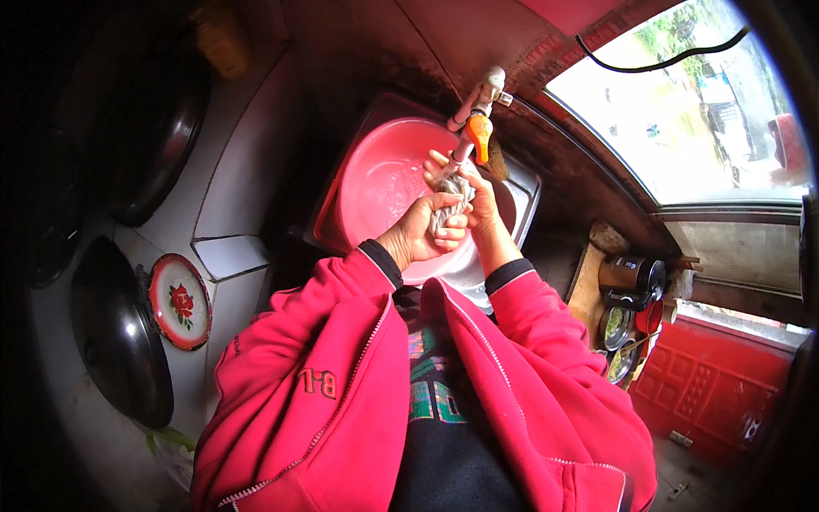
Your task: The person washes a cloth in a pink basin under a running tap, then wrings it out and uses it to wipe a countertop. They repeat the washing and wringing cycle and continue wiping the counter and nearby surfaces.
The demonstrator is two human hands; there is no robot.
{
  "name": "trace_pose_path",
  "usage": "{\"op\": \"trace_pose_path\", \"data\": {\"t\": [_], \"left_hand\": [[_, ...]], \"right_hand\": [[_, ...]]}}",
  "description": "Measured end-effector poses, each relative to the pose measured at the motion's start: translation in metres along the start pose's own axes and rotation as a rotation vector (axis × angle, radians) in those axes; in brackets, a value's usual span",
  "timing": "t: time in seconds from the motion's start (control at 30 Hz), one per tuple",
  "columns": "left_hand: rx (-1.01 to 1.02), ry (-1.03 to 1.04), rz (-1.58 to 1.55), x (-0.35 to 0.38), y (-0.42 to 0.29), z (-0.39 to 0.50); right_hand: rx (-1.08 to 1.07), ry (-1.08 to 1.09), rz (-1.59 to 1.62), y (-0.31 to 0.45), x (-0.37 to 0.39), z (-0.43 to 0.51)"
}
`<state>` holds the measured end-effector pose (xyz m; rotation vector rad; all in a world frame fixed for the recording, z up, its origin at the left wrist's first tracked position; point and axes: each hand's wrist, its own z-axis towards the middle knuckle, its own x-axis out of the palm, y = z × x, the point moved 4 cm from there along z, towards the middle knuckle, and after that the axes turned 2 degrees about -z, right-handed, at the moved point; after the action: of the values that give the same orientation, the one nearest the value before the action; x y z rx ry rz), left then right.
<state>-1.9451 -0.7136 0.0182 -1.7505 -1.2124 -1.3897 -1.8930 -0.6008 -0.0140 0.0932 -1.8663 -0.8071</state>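
My left hand [422, 233] is closed around a bunched, twisted grey-white cloth [452, 195]. My right hand [484, 198] grips the upper end of the same cloth, directly below the tap's spout [462, 152]. Some of its fingers show beyond the spout on the left. An orange lever handle [479, 134] sits on the tap above. Beneath both hands lies a pink plastic basin [361, 173] with some water in it. The hands hide part of the cloth and the basin's right side.
The basin rests in a metal sink [530, 192]. Left of me stand black wok lids [118, 333] and an enamel plate with a rose [181, 302]. A window [672, 121] is at upper right. Farther right are a rice cooker [630, 275], bowls [618, 328] and a red door [710, 384].
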Motion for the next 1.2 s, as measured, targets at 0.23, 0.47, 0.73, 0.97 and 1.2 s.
{"op": "trace_pose_path", "data": {"t": [0.23, 0.47, 0.73, 0.97, 1.2], "left_hand": [[-0.011, -0.56, 1.085, -0.05, -0.029, 0.009], [0.496, -0.78, 1.673, -0.042, -0.037, 0.019], [0.39, -0.478, 0.798, -0.025, -0.064, 0.013], [0.226, -0.372, 0.437, -0.027, -0.057, 0.047], [0.241, -0.288, 0.211, -0.031, -0.046, 0.033]], "right_hand": [[0.085, -0.339, -0.642, -0.007, 0.013, 0.013], [-0.074, -0.54, -0.85, -0.008, -0.007, 0.035], [-0.369, -0.332, -1.026, 0.077, 0.02, -0.022], [-0.546, 0.179, -1.514, 0.13, 0.136, -0.049], [-0.558, 0.668, -2.189, 0.137, 0.171, -0.022]]}}
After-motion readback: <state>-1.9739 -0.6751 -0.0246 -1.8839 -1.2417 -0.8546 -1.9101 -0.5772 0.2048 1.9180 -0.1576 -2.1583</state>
